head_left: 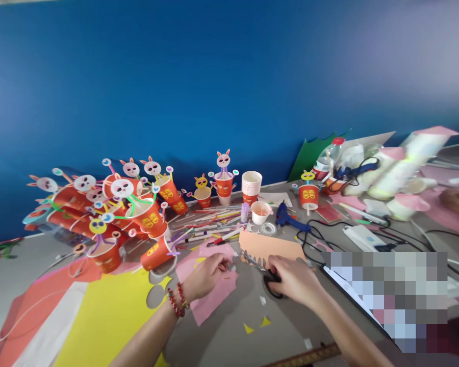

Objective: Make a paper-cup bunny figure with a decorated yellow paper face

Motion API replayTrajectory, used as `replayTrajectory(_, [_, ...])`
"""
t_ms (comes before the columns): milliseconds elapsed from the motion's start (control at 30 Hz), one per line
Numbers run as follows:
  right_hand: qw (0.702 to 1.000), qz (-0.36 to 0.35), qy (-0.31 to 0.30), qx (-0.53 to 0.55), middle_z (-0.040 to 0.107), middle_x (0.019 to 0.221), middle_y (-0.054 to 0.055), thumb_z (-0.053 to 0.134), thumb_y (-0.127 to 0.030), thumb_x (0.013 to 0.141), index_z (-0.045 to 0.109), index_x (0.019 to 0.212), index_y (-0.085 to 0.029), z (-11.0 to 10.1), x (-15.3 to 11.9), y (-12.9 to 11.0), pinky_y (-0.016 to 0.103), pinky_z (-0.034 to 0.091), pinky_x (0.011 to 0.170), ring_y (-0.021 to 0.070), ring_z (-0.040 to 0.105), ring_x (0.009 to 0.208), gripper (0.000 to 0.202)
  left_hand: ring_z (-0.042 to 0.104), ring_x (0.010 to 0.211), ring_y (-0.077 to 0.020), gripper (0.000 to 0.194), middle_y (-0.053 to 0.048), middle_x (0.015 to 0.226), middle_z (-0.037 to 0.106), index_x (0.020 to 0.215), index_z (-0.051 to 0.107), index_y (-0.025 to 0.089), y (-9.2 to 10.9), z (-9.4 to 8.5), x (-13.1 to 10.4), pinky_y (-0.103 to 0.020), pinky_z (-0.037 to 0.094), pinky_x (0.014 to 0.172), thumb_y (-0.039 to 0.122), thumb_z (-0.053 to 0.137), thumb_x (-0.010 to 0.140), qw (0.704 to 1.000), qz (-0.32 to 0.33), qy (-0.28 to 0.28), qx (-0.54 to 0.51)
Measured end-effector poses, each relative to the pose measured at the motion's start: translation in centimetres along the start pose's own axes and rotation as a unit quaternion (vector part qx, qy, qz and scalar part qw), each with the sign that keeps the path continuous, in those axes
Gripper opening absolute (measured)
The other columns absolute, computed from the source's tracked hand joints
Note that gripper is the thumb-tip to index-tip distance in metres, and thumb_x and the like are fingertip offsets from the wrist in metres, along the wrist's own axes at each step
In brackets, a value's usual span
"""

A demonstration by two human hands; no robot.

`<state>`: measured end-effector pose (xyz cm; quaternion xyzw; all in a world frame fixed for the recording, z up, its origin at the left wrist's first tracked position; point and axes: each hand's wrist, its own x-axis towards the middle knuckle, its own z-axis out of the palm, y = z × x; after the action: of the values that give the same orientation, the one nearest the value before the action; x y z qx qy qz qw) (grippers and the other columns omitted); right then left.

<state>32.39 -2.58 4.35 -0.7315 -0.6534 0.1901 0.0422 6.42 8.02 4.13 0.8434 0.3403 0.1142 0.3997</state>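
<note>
Blue wall is rising beyond both hands, and a grey table is stretching beneath them. Over pink paper, the left hand is curling its fingers inward, though whether they are pinching anything I cannot tell, while the right hand is gripping scissors, their blades pointing away leftward over the jagged near edge of an orange sheet. Left of the left hand, yellow paper is lying near red cups, and a blue glue gun is resting beyond the right hand.
</note>
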Motion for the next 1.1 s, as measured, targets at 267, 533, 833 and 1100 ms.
replayTrajectory(267, [1.000, -0.004, 0.012, 0.019, 0.069, 0.083, 0.000, 0.069, -0.020, 0.071, 0.057, 0.084, -0.022, 0.3, 0.0, 0.2, 0.024, 0.025, 0.059, 0.0203, 0.065, 0.075, 0.018, 0.061, 0.119, -0.0241, 0.040, -0.009, 0.128, 0.067, 0.123, 0.060, 0.023, -0.4, -1.5, -0.8, -0.039, 0.046, 0.104, 0.014, 0.041, 0.090, 0.999, 0.007, 0.031, 0.003])
replayTrajectory(533, [1.000, -0.004, 0.003, 0.004, 0.069, 0.085, 0.001, 0.068, -0.020, 0.073, 0.056, 0.085, -0.022, 0.4, 0.0, 0.2, 0.023, 0.027, 0.058, 0.0203, 0.066, 0.075, 0.018, 0.059, 0.121, -0.0289, 0.038, -0.011, 0.131, 0.063, 0.127, 0.060, 0.022, -3.7, -2.5, -4.9, -0.044, 0.048, 0.104, 0.026, 0.054, 0.090, 0.980, -0.024, 0.135, 0.145])
replayTrajectory(833, [1.000, -0.028, 0.005, -0.011, 0.073, 0.095, 0.003, 0.068, -0.023, 0.073, 0.060, 0.092, -0.025, 0.1, -1.0, 0.0, 0.025, 0.035, 0.061, 0.0226, 0.069, 0.081, 0.021, 0.056, 0.116, -0.0307, 0.043, -0.010, 0.123, 0.060, 0.124, 0.058, 0.021, -4.5, -0.9, -4.4, -0.045, 0.045, 0.100, 0.044, 0.063, 0.087, 0.954, -0.076, 0.147, 0.248])
replayTrajectory(1100, [0.998, -0.016, 0.049, 0.024, 0.073, 0.088, -0.001, 0.068, -0.025, 0.080, 0.058, 0.085, -0.025, -0.6, -1.1, -0.6, 0.024, 0.040, 0.062, 0.0198, 0.070, 0.078, 0.012, 0.058, 0.114, -0.0302, 0.029, -0.011, 0.119, 0.062, 0.112, 0.061, 0.020, -4.3, -1.5, -3.3, -0.043, 0.044, 0.098, 0.030, 0.057, 0.086, 0.955, -0.096, 0.116, 0.257])
